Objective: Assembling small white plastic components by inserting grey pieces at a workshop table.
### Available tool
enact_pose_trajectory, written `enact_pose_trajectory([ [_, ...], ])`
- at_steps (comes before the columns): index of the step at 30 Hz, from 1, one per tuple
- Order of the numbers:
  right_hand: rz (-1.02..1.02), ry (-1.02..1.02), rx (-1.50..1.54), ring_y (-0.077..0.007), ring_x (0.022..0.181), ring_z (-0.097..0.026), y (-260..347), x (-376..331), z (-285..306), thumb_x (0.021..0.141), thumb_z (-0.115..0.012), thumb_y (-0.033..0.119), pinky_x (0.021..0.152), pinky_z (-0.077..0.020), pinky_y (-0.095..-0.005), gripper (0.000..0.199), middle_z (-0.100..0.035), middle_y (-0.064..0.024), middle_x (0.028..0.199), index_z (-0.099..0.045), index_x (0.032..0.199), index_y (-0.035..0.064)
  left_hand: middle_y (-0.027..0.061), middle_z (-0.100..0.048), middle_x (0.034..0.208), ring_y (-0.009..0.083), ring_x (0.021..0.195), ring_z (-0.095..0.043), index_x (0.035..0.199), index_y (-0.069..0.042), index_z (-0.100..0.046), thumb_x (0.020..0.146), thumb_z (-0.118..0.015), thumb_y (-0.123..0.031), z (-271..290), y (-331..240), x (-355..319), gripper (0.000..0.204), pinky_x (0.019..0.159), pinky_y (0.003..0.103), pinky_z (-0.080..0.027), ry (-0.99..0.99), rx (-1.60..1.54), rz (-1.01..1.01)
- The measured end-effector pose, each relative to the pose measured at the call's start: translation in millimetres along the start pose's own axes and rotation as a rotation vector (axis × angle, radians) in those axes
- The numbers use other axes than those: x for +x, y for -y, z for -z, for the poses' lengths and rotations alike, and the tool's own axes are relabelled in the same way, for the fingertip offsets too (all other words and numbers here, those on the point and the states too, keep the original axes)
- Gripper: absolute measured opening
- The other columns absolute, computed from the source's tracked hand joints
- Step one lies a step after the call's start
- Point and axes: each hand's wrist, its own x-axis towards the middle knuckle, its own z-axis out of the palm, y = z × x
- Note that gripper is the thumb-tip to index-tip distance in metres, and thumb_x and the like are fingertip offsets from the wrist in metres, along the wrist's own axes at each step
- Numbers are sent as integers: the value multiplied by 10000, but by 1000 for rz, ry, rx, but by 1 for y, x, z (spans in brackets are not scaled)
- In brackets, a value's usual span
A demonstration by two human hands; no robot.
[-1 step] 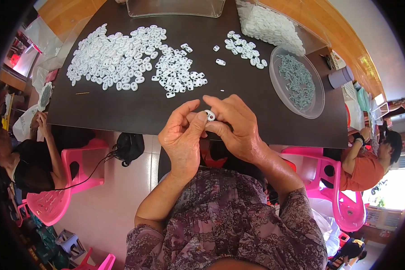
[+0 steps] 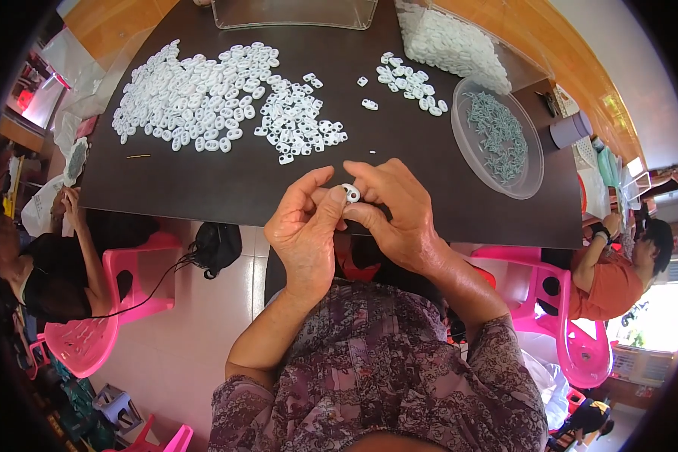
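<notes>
Above the near edge of the dark table [image 2: 203,181], a small white oval plastic piece with two dark holes [image 2: 351,193] is held between both hands. My left hand [image 2: 303,233] pinches it between thumb and fingers from the left. My right hand [image 2: 395,215] has its thumb against the piece from the right, with the index finger bent above it. Beyond the hands lie a large pile of white oval pieces [image 2: 188,98] and, beside it, a smaller pile of white pieces with holes showing [image 2: 297,117].
A round clear tub [image 2: 531,177] holds small grey screw-like parts [image 2: 497,132]. Behind it stands a clear box of white pieces [image 2: 456,45], near a loose cluster [image 2: 410,81]. A purple-grey cup [image 2: 571,129] is at right. People sit at both sides on pink chairs [image 2: 139,282].
My right index fingertip has shifted very slightly to the right. Both hands otherwise keep their place around the white piece.
</notes>
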Motion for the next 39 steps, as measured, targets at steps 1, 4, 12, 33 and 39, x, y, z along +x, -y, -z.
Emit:
enact_pose_trajectory([
  [1,-71,-27,18,-197,699,-518,2,-1,0,678,-707,30,599,-437,-293,346,-593,-76,818,-615,1011,9,20,-589,745,66,644,-536,1060,60,-581,825,-624,-9,0,-1,0,248,523,199,-446,-19,-9,3],
  [4,16,-55,-14,-183,686,-519,1,-2,-3,667,-707,11,592,-437,-285,344,-602,-74,818,-610,997,6,25,-591,751,71,642,-539,1058,65,-586,826,-618,1,-3,3,1,242,548,205,-459,-34,-45,-80],
  [12,50,-169,22,-235,663,-529,-2,-5,-5,663,-657,-5,582,-445,-322,262,-597,-100,806,-617,922,-7,89,-620,820,113,652,-552,1049,78,-589,855,-585,-18,5,-4,4,216,579,223,-472,137,-23,14],
  [33,113,-223,93,-199,677,-554,1,-11,-12,707,-659,-43,578,-446,-277,287,-625,-115,825,-621,991,-58,15,-538,859,58,700,-487,1061,21,-609,895,-551,-75,4,10,-12,200,603,180,-434,98,235,-272],
  [39,140,-222,65,-195,669,-552,4,-10,-13,715,-657,-37,572,-443,-277,269,-623,-111,808,-623,981,-59,23,-547,884,60,709,-493,1048,21,-601,901,-548,-92,4,12,-15,193,610,181,-434,63,251,-258],
])
